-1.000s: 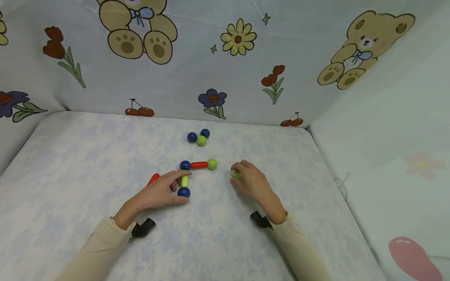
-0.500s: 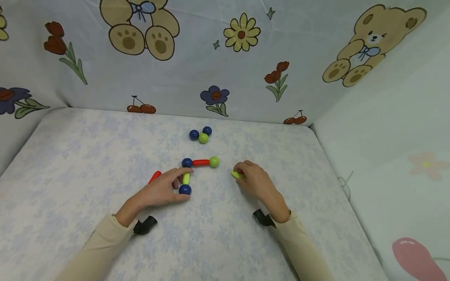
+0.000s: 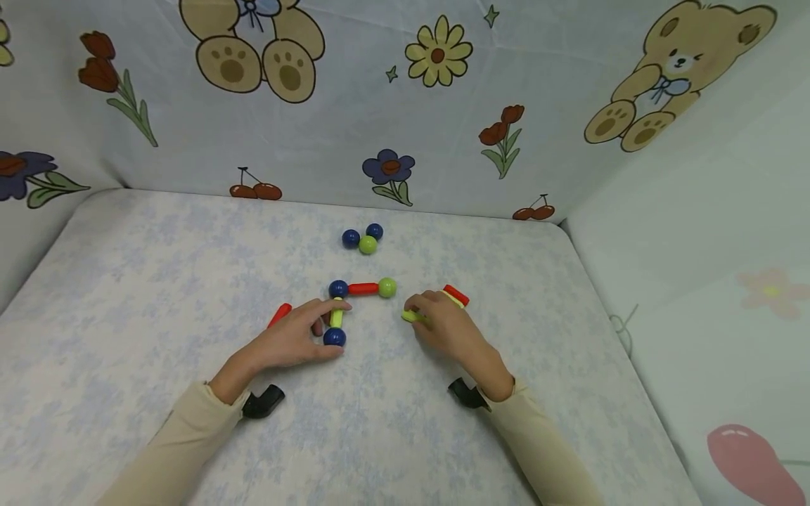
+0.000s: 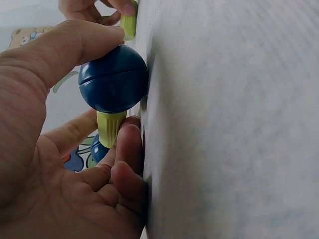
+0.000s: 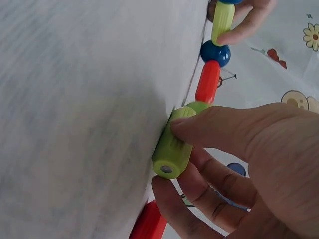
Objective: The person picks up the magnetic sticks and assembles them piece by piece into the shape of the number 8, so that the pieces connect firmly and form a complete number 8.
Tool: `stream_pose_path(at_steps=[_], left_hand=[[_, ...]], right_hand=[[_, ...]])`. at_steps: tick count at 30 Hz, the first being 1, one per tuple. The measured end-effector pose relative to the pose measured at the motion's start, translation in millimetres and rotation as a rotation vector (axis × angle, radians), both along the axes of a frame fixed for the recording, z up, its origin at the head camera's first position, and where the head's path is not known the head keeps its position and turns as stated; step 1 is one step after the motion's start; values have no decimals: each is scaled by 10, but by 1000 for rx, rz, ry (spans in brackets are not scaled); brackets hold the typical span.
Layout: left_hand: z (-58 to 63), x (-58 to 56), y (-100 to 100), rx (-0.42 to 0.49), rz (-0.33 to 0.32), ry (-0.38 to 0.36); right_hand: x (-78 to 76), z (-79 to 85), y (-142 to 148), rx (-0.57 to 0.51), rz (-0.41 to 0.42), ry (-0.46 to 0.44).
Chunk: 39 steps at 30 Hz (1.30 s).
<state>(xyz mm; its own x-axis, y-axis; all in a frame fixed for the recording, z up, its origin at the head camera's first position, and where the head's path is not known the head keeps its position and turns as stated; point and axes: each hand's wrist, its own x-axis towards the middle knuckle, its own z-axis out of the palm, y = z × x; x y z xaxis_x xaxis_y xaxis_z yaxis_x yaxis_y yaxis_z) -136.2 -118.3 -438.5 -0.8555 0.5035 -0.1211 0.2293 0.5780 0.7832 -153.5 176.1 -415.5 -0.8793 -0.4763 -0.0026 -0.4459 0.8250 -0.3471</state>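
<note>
My left hand [image 3: 294,334] holds the near part of a joined figure of balls and magnetic rods, its thumb on the near blue ball [image 4: 113,79] and its fingers around the yellow-green rod [image 3: 337,314]. That rod leads to another blue ball [image 3: 338,289], then a red rod [image 3: 363,289] and a green ball [image 3: 387,287]. To the right of the figure, my right hand [image 3: 449,327] pinches a loose yellow-green magnetic rod [image 5: 174,144] between thumb and fingers, low over the table. A silvery spot shows at its end in the right wrist view.
Beyond my right hand lies a red rod [image 3: 456,294] with a partly hidden yellow-green piece beside it. Another red rod [image 3: 280,315] is half covered by my left hand. Two blue balls [image 3: 351,239] and a green ball [image 3: 368,244] sit together farther back, before the patterned cloth wall.
My right hand has shifted left with the yellow-green rod, uncovering the red rod and yellow-green piece behind it. My left hand stays on the figure. The head view has tilted slightly.
</note>
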Motion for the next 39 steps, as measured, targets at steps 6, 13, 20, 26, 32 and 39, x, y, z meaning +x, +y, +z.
stream_pose_path(at_steps=[6,13,20,26,32,39], left_hand=[[-1,-11,5,-3,0,-4],[0,-2,18,4,-1,-1],[-9,-3,3,9,-9,-4],[-9,-13,-14,6,-15,12],[-5,-13,-23,25,-20,24],[-13,-2,-15,41,-35,26]], right_hand=[[45,-5,-88,2,78,19],[104,48,-220,19,112,-17],[131,82,-339,-19,213,11],[149,104,-447,-37,283,44],[192,98,-543,-38,327,62],[239,71,-593,-37,374,93]])
